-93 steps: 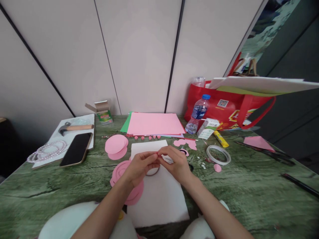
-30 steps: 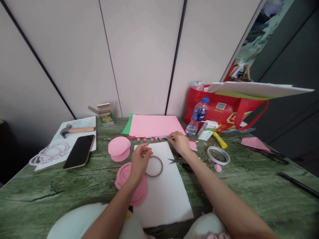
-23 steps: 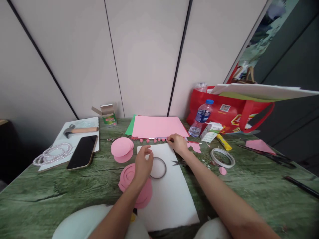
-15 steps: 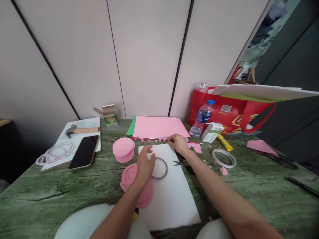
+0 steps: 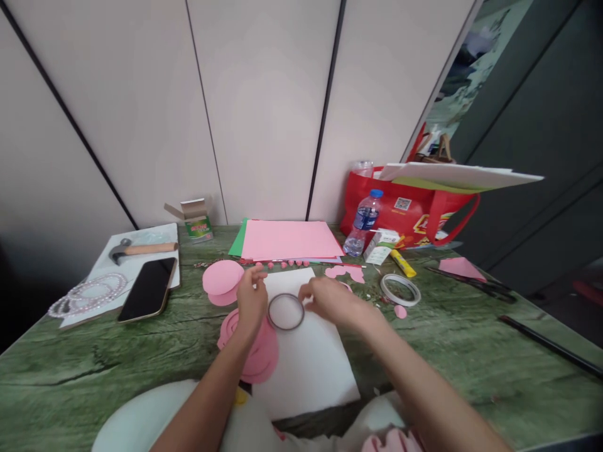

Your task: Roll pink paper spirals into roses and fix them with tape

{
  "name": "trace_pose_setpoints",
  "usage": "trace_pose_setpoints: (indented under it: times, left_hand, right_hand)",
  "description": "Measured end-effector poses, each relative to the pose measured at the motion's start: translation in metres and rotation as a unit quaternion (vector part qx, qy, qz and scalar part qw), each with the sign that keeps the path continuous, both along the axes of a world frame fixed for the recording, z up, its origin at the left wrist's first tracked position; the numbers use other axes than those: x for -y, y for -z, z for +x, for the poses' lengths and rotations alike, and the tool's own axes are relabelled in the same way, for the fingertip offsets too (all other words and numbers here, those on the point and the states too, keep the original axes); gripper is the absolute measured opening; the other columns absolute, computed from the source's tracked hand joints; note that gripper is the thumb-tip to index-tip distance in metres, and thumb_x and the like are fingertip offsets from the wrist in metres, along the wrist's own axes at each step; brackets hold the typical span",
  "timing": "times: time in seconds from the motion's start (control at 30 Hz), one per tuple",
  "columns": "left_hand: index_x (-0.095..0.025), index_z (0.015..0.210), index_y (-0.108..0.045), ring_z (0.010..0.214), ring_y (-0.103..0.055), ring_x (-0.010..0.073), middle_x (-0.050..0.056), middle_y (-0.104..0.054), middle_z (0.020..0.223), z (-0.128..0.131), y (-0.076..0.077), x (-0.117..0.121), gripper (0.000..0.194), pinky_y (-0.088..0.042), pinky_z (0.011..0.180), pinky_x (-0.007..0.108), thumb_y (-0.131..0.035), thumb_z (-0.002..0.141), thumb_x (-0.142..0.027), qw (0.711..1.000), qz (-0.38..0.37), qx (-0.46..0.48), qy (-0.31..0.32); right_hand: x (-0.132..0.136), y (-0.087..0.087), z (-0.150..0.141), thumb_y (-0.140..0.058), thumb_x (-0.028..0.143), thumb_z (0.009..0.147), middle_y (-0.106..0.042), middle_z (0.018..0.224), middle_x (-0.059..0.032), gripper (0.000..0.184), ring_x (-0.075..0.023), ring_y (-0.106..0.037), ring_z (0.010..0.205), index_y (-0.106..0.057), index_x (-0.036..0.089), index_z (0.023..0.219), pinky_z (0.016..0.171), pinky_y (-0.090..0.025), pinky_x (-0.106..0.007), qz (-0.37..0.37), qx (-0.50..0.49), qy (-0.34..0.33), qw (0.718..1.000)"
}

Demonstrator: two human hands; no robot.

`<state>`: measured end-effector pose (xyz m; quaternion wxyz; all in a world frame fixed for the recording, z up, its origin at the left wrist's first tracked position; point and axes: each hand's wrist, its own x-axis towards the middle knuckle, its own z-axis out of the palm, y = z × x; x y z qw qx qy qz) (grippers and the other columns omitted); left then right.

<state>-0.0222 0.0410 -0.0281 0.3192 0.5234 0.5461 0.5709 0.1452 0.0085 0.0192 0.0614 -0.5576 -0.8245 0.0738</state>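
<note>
A thin metal ring lies on a white foam sheet in front of me. My left hand rests at the ring's left rim with its fingers curled against it, over a pink spiral-cut paper disc. My right hand hovers at the ring's right side. Its fingertips are pinched together, and motion blur hides what they hold. A row of small pink beads lies along the sheet's far edge.
On the green table lie stacked pink discs, pink and green paper sheets, a phone, a hammer, a tape roll, a glue stick, a water bottle and a red bag.
My right hand has come back from the row of pink beads to the ring with its fingertips pinched. My left hand stayed at the ring's left rim. The view shifted slightly.
</note>
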Motion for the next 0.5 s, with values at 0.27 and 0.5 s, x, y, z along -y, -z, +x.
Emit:
trace_pose_setpoints:
  times: [0.27, 0.5]
  left_hand:
    - [-0.017, 0.080, -0.061, 0.062, -0.055, 0.0196, 0.002, -0.059, 0.067, -0.040, -0.027, -0.004, 0.027, -0.038, 0.057, 0.028, -0.061, 0.053, -0.017, 0.951, -0.061, -0.278, 0.124]
    - [-0.017, 0.104, -0.052, 0.097, -0.051, 0.0323, 0.015, -0.054, 0.108, -0.060, -0.026, 0.000, 0.071, -0.040, 0.072, 0.033, -0.073, 0.037, -0.018, 0.780, -0.228, -0.546, 0.206]
  right_hand:
    - [0.019, 0.031, -0.014, -0.060, 0.011, 0.067, -0.058, 0.096, -0.0071, 0.029, -0.0184, -0.061, 0.071, -0.062, 0.024, 0.094, 0.056, -0.037, -0.025, -0.018, 0.008, -0.032, 0.999]
    - [-0.001, 0.040, -0.003, -0.061, 0.014, 0.067, -0.057, 0.093, -0.0022, 0.018, -0.0135, -0.057, 0.071, -0.063, 0.023, 0.082, 0.057, -0.034, -0.022, -0.073, -0.033, -0.088, 0.993]
